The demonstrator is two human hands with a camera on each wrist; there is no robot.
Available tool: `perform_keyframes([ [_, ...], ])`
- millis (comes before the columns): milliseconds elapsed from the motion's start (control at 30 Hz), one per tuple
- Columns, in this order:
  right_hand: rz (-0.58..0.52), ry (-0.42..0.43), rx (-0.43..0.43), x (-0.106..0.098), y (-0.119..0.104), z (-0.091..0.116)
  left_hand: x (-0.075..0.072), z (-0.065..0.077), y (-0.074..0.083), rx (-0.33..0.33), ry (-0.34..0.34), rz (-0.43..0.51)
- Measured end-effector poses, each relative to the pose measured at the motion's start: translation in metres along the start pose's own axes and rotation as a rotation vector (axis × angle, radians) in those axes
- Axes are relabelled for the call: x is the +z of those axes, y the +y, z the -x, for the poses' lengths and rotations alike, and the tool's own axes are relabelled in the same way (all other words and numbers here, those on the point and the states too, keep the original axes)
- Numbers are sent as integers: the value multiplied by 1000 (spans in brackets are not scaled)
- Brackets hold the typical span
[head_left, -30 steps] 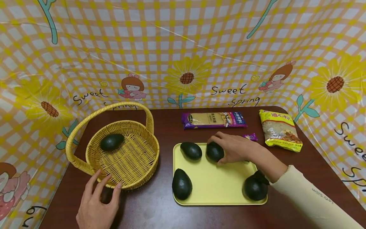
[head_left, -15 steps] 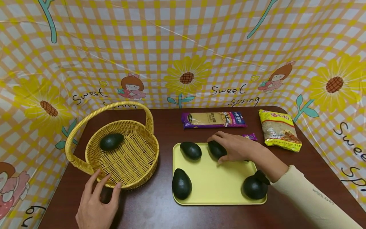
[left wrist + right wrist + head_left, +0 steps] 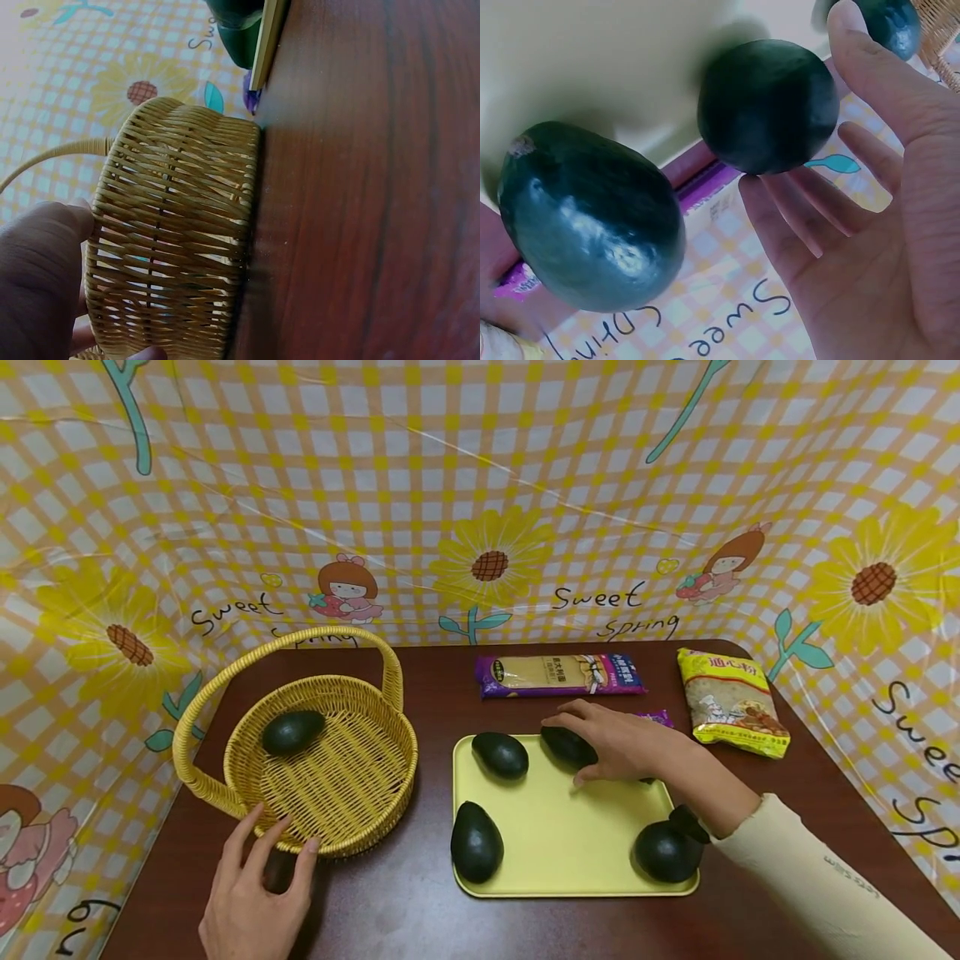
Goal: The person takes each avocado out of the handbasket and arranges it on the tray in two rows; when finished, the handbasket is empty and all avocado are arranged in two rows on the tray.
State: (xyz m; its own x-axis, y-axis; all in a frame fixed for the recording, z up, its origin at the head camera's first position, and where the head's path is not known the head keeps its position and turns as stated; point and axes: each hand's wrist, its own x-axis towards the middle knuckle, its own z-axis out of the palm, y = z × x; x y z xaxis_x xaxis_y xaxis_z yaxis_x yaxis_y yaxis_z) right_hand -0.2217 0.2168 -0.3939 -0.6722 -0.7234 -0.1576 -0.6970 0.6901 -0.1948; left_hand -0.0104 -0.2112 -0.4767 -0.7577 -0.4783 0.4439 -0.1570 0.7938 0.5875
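Observation:
In the head view, my right hand (image 3: pixel 618 743) reaches over the back of the yellow tray (image 3: pixel 570 860), around a dark green avocado (image 3: pixel 566 747). The right wrist view shows fingertips touching that avocado (image 3: pixel 769 105), the thumb apart from it and the fingers loosely extended. A second avocado (image 3: pixel 592 217) sits close by, mostly hidden under the hand in the head view. My left hand (image 3: pixel 258 893) lies at the near rim of a handled wicker basket (image 3: pixel 337 777), fingers spread, thumb (image 3: pixel 71 217) at the rim. Inside the basket lies one avocado (image 3: pixel 292 732).
Other avocados lie on the tray: back left (image 3: pixel 500 756), front left (image 3: pixel 477 843) and front right (image 3: pixel 669 847). Behind it are a spaghetti pack (image 3: pixel 558 675), a small purple packet (image 3: pixel 657 718) and a yellow macaroni bag (image 3: pixel 735 702). The basket's tall handle (image 3: pixel 281 647) arches up.
The avocado at my right hand has turned and shifted slightly on the tray, while that hand has moved only a little. My left hand and the basket stay where they were.

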Motion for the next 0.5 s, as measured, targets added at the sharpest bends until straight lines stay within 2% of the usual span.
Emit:
perform_keyframes([
  [233, 37, 29, -37, -9, -7, -2, -1, 0, 0, -3, -3, 4],
  [500, 40, 20, -58, -18, -20, -8, -1, 0, 1, -2, -5, -5],
])
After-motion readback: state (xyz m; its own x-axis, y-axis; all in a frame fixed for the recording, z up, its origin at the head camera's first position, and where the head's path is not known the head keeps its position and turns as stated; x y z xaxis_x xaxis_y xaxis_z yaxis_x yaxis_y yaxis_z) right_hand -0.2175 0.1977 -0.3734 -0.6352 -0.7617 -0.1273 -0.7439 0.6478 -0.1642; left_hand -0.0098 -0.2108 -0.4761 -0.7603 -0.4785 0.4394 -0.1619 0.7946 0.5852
